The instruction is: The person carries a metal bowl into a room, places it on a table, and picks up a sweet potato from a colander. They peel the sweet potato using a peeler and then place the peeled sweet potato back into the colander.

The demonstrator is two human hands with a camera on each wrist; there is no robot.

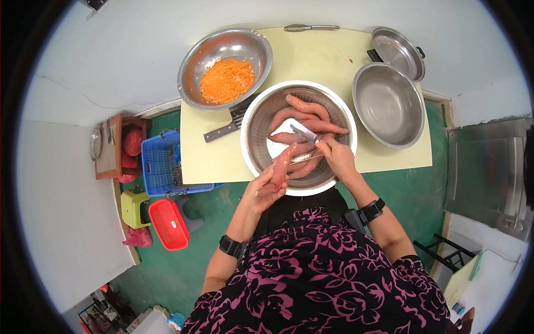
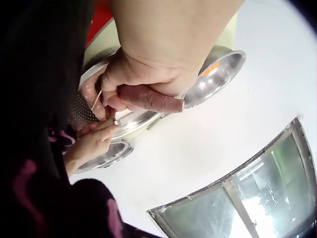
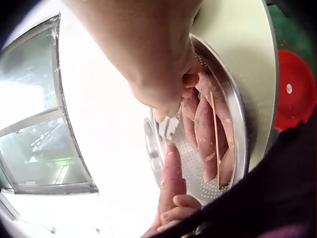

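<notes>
My left hand (image 1: 266,189) grips a reddish sweet potato (image 1: 283,164) and holds it tilted over the near side of a perforated steel colander (image 1: 249,167). Its tip points toward my right hand (image 1: 338,160), which grips a flat metal peeler (image 1: 303,132) over the colander. In the right wrist view the slotted peeler blade (image 3: 170,128) is right at the tip of the held sweet potato (image 3: 172,173). Several more sweet potatoes (image 1: 308,107) lie in the colander. A thin wooden stick (image 3: 215,134) lies across them.
A steel bowl of shredded orange food (image 1: 227,81) stands at the back left, with a black-handled knife (image 1: 221,132) beside it. An empty steel basin (image 1: 388,106) and a lidded-style pan (image 1: 397,53) sit right. A whisk-like tool (image 1: 311,27) lies at the table's far edge.
</notes>
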